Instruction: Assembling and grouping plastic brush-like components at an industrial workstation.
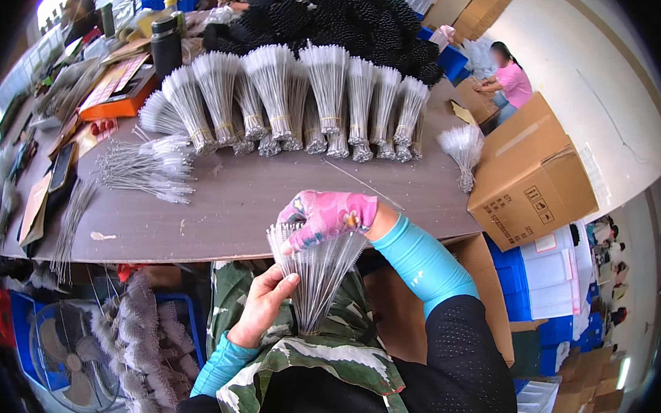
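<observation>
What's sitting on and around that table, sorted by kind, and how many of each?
Tied bundles of wire brushes standing in a row: about 12
Loose brush bundle by the box: 1
Fanned brush bundle held by left hand and gloved right hand: 1
Loose pile of brushes: 1
Dark flask: 1
Large cardboard box: 1
Total: about 17

On the brown table we see a far row of tied bundles of thin white wire brushes, fanned upward, with a heap of black brushes behind them. To the left lie loose white brushes, an orange box and a dark flask. A cardboard carton sits at the right edge, blue crates below it. Near left, a fan stands on the floor.
</observation>
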### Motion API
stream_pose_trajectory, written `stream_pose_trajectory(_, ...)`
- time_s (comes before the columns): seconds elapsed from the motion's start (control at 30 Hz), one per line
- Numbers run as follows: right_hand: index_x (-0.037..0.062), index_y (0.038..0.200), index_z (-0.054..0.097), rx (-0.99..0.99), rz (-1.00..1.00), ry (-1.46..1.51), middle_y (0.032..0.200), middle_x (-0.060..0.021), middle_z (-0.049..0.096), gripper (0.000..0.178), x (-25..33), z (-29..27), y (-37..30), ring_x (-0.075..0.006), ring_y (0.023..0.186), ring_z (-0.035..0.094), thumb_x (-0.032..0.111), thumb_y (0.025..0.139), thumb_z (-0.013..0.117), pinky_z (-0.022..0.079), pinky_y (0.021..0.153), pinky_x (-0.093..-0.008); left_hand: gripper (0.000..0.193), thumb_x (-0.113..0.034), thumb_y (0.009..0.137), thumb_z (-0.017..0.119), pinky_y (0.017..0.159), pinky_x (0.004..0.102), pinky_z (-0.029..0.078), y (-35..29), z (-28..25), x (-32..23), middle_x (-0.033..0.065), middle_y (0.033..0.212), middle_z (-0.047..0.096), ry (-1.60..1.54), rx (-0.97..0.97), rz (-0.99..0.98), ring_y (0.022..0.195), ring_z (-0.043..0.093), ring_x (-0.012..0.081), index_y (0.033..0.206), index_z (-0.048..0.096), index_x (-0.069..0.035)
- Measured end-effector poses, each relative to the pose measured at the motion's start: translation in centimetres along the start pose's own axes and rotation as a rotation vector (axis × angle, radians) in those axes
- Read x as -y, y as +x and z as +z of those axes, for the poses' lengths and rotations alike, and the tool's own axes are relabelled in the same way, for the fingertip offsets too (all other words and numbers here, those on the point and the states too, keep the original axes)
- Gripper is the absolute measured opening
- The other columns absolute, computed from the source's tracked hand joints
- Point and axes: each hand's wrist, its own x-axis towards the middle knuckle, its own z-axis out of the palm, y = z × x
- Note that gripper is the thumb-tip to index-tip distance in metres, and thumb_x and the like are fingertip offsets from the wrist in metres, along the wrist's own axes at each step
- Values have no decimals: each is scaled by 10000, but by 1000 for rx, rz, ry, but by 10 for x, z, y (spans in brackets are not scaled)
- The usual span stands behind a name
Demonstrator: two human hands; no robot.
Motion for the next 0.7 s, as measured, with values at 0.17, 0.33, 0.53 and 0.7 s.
stream_pose_trajectory(0.17,29,1018,616,-135,-121,-66,886,-41,637,392,-12,4,0,-106,819,567,233,709,744,459,738,-282,274,-79,915,539,803,242,469,2,-2,6,13,1032,629,-72,-49,6,911,576,80,1180,566,-13)
stream_pose_trajectory(0.33,25,1106,576,-222,-338,186,987,-38,602,431,-15,2,-7,-128,906,550,138,720,728,457,826,-299,263,-119,871,615,801,244,447,7,-10,7,8,992,632,-235,-72,-80,889,565,81,1114,595,-19)
stream_pose_trajectory(0.53,36,1041,595,-203,-284,228,933,-4,581,392,-18,0,-10,-101,893,533,56,678,741,430,844,-258,194,-46,774,717,785,252,472,15,0,5,2,874,644,-218,-97,26,821,586,84,952,641,-37)
stream_pose_trajectory(0.7,32,1065,594,-156,-266,149,947,-17,580,448,-3,8,-2,-110,944,535,112,666,780,425,879,-270,254,-24,748,740,762,254,508,10,-4,5,25,897,655,-242,-115,8,798,606,88,979,634,-34)
